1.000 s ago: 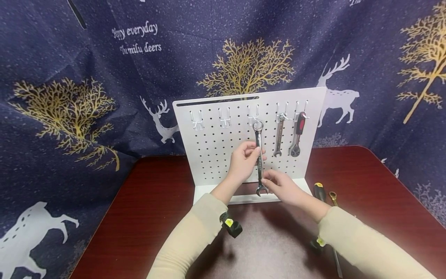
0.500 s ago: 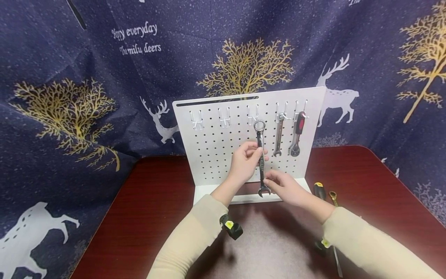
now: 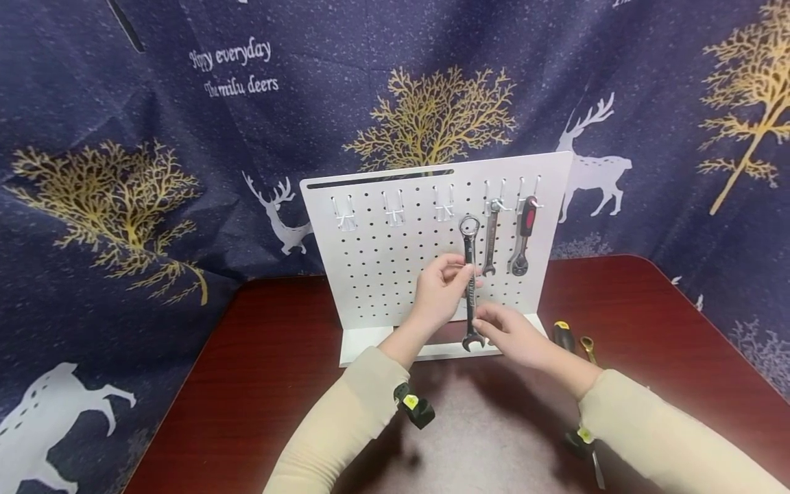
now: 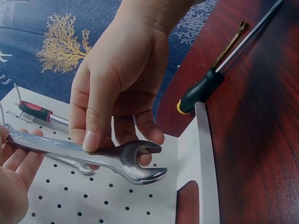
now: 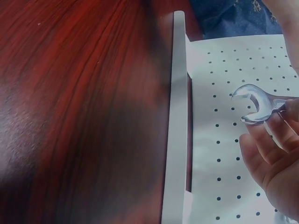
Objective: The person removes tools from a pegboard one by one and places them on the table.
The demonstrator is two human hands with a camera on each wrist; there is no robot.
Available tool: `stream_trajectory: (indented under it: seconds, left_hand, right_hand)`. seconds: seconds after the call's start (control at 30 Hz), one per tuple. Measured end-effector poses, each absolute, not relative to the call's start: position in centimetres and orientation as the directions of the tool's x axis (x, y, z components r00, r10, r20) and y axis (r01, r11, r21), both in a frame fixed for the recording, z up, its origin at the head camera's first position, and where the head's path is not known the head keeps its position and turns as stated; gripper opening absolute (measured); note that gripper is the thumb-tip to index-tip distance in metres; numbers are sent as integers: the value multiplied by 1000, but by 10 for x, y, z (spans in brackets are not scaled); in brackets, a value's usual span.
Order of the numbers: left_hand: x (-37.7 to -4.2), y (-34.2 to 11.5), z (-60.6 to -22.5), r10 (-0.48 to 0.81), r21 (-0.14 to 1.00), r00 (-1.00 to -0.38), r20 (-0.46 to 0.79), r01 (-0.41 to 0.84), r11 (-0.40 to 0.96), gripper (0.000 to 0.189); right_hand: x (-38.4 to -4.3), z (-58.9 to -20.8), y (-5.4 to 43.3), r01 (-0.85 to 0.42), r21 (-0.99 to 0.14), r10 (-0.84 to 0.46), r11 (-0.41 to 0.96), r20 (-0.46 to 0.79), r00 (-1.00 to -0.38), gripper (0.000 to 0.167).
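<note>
A chrome combination wrench (image 3: 471, 302) stands nearly upright in front of the white pegboard (image 3: 389, 274), ring end up and open end down. My left hand (image 3: 439, 291) grips the middle of its shaft between thumb and fingers. Lower down, my right hand (image 3: 515, 333) pinches the shaft just above the open end. The left wrist view shows the right thumb (image 4: 91, 140) pressed on the wrench, with fingers behind it. In the right wrist view, the open jaw end of the wrench (image 5: 259, 105) sticks out past the fingers.
A smaller wrench (image 3: 491, 240) and a ratchet with a red-and-black handle (image 3: 527, 219) hang on hooks at the board's right. Bare hooks (image 3: 393, 209) line its left. A yellow-and-black screwdriver (image 3: 563, 336) and a gold-coloured wrench (image 3: 588, 345) lie right of the base.
The wrench and both hands have shifted slightly to the right, with the ring end now right of the third hook. Both hands keep their hold.
</note>
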State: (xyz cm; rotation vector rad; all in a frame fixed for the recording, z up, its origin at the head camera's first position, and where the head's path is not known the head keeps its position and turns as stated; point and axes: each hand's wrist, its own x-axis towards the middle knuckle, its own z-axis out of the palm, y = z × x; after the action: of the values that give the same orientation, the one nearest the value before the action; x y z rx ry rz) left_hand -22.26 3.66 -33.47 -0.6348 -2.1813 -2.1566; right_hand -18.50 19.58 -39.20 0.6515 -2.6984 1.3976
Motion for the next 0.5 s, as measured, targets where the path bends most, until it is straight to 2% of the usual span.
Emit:
stream_trajectory:
  seconds: [0.2, 0.5]
  left_hand:
    - [-213, 43, -330, 312, 959, -907, 282, 277, -61, 21]
    - [-222, 60, -353, 353, 958, -892, 283, 278, -65, 19]
  right_hand:
    - [-182, -398, 206, -393, -769, -351, 504, 233, -907, 15]
    - [-170, -402, 224, -356, -762, -310, 541, 213, -926, 13]
